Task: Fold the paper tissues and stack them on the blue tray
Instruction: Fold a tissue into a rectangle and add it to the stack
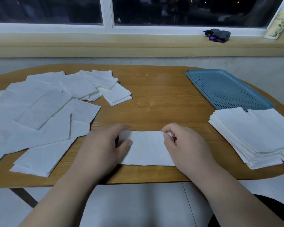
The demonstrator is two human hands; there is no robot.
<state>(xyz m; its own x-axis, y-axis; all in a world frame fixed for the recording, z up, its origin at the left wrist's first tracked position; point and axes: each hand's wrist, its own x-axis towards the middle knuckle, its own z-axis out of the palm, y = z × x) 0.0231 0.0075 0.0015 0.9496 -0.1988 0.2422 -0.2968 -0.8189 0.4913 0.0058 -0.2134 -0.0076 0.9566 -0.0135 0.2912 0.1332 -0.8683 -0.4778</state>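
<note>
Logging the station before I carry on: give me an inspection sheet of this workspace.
Surface: wooden table, oval.
Job's things: tissue flat under both hands; stacked tissues at the blue tray's near edge, none seen inside it; loose tissues spread left.
Clutter: nothing seen.
Hands: left hand rests on the tissue's left end, grip unclear; right hand pinches its far right corner.
Cables: nothing seen.
Surroundings: dark window; dark cloth bundle and printed roll on the sill.
</note>
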